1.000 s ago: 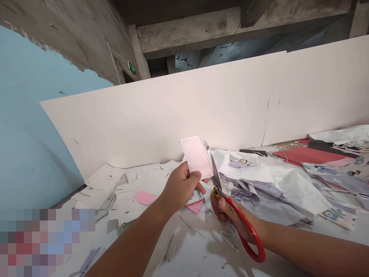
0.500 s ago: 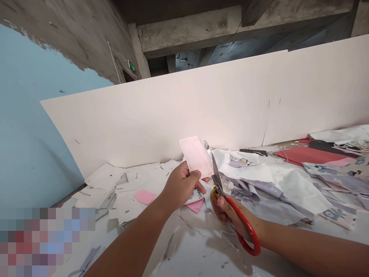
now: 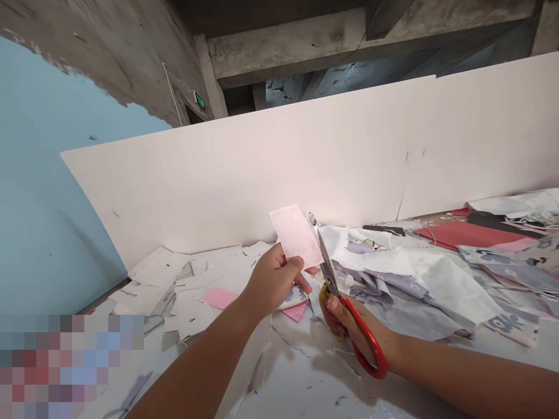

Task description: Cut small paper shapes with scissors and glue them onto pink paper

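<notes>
My left hand (image 3: 273, 279) pinches the lower edge of a pale pink paper slip (image 3: 296, 234) and holds it upright above the table. My right hand (image 3: 351, 329) grips red-handled scissors (image 3: 349, 314), fingers through the red loop. The metal blades point up and lie along the right edge of the pink slip. Both forearms reach in from the bottom of the view.
The white table (image 3: 305, 384) is littered with paper scraps. Small pink pieces (image 3: 218, 298) lie left of my hands. Printed white fabric (image 3: 414, 279) and red sheets (image 3: 467, 234) are heaped at the right. A tall white board (image 3: 305, 157) stands along the back.
My right hand and the scissors have moved slightly up and closer to the pink slip, with the handle loop drawing in. The left hand and slip stay almost still.
</notes>
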Available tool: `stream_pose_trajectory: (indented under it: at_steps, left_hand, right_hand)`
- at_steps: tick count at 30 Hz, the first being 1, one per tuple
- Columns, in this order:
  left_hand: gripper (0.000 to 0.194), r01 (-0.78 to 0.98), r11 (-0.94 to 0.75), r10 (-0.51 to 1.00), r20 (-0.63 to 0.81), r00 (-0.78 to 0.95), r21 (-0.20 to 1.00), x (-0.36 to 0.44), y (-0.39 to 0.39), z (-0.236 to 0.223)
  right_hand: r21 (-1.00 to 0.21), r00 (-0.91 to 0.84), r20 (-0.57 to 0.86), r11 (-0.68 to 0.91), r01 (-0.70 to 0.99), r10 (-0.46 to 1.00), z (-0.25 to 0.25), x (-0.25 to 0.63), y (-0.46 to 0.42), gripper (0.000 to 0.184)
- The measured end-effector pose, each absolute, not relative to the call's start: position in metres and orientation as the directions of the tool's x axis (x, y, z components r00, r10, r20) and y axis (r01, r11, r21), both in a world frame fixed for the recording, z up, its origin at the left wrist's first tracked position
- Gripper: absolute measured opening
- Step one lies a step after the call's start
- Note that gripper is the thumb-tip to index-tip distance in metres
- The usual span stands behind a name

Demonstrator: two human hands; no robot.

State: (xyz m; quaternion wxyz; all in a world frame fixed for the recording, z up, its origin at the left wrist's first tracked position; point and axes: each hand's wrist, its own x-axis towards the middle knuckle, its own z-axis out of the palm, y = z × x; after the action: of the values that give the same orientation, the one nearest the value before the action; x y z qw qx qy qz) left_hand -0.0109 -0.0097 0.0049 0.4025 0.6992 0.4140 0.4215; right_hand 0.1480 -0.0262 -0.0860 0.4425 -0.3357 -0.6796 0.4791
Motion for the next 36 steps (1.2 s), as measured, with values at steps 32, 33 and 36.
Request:
stream_pose_trajectory:
  at_steps: [32,33,36]
  left_hand:
    - [0.009,0.281,-0.303,0.919,0.201,0.340,0.911,-0.016,-0.008,0.005]
    - [0.009,0.276,-0.303,0.918,0.200,0.343,0.912,-0.016,-0.008,0.004]
    - [0.009,0.263,-0.305,0.913,0.203,0.354,0.915,-0.016,-0.007,0.004]
  right_hand:
    - [-0.968,-0.409,0.239,0.249,-0.029,0.881,-0.096,0.150,-0.021,0.045]
    - [-0.971,-0.411,0.225,0.238,-0.021,0.884,-0.095,0.150,-0.021,0.046]
    - [-0.978,-0.421,0.195,0.209,-0.011,0.886,-0.094,0.150,-0.023,0.048]
